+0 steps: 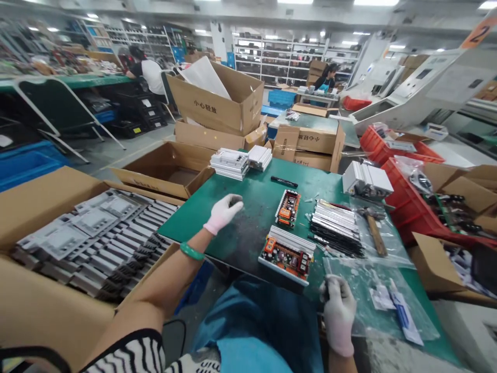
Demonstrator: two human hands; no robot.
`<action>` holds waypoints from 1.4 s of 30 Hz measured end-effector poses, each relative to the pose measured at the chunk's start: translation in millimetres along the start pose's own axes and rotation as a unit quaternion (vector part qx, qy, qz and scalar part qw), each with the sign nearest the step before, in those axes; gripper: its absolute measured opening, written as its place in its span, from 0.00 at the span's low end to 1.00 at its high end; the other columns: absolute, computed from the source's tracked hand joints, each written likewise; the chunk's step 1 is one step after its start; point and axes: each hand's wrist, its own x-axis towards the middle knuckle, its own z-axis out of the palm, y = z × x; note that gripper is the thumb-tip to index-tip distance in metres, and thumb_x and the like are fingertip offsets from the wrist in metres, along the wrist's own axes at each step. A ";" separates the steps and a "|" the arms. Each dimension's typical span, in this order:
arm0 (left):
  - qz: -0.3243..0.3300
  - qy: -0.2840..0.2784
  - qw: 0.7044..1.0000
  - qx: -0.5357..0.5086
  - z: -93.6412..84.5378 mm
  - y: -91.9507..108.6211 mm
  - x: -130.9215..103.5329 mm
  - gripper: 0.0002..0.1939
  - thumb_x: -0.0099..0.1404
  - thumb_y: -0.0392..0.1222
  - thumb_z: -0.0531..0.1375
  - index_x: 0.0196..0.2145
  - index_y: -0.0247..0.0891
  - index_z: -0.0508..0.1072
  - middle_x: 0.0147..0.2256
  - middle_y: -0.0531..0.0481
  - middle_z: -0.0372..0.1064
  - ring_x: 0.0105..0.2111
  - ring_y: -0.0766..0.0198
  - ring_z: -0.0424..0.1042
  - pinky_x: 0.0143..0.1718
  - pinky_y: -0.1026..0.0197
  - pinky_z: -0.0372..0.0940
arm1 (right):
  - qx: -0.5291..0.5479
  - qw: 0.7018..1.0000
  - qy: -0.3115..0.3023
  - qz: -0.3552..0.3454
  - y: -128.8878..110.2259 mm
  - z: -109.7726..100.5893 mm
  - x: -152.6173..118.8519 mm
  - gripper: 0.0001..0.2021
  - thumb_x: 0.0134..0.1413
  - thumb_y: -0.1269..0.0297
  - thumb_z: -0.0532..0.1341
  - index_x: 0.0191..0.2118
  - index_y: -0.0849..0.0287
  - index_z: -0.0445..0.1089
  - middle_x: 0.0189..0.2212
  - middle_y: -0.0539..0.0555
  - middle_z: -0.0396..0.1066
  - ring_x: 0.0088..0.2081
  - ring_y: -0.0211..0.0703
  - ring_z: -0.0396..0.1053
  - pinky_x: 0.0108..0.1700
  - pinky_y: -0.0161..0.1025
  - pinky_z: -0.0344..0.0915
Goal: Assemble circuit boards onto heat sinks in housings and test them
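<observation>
My left hand (224, 211), in a white glove, is over the left part of the green table (248, 207); its fingers are apart and hold nothing. At the table's front edge, my gloved right hand (338, 311) has its fingers curled round something dark that I cannot make out. Just left of it lies a silver housing (289, 237) with an orange and black circuit board (285, 256) in it. Behind that rests a second circuit board (288, 208). A bundle of silver and black strips (337, 228) lies to the right, and a black marker (284, 182) farther back.
A carton of grey metal housings (97, 233) stands at the left. On the table's right are a hammer (375, 230), a glue tube (404, 313) and plastic bags. Stacked housings (230, 163) sit at the back left, near open cartons. Red bins (427, 207) stand right. Two people work farther off.
</observation>
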 end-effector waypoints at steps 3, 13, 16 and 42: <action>0.000 0.018 0.995 0.094 -19.2 -6.5 52.7 0.15 0.56 0.48 0.61 0.39 0.41 0.77 0.42 0.48 0.76 0.44 0.53 0.73 0.51 0.56 0.65 | -0.008 1.000 0.009 0.010 1.5 -0.2 -0.3 0.24 0.46 0.38 0.65 0.28 0.59 0.67 0.17 0.45 0.63 0.18 0.33 0.57 0.20 0.32 0.56; 0.030 0.030 0.962 0.271 -25.6 -20.8 142.1 0.16 0.59 0.49 0.58 0.38 0.38 0.78 0.44 0.42 0.76 0.48 0.48 0.71 0.50 0.54 0.64 | -0.015 0.997 0.035 0.061 23.3 -4.7 8.5 0.30 0.37 0.32 0.66 0.30 0.58 0.70 0.15 0.47 0.65 0.14 0.35 0.57 0.14 0.33 0.55; 0.040 0.031 0.955 0.293 -24.4 -23.1 148.8 0.16 0.60 0.49 0.57 0.39 0.39 0.78 0.43 0.42 0.76 0.48 0.48 0.71 0.50 0.54 0.64 | -0.020 0.997 0.040 0.057 21.8 -1.9 6.3 0.30 0.36 0.32 0.67 0.29 0.59 0.70 0.15 0.48 0.66 0.14 0.35 0.58 0.16 0.33 0.57; 0.205 -0.157 0.924 0.280 67.9 12.1 108.2 0.17 0.62 0.47 0.57 0.44 0.38 0.76 0.43 0.42 0.75 0.46 0.50 0.72 0.53 0.49 0.64 | -0.007 1.000 -0.009 0.024 7.1 0.3 -0.3 0.25 0.46 0.38 0.66 0.29 0.59 0.70 0.18 0.48 0.66 0.17 0.33 0.58 0.18 0.31 0.56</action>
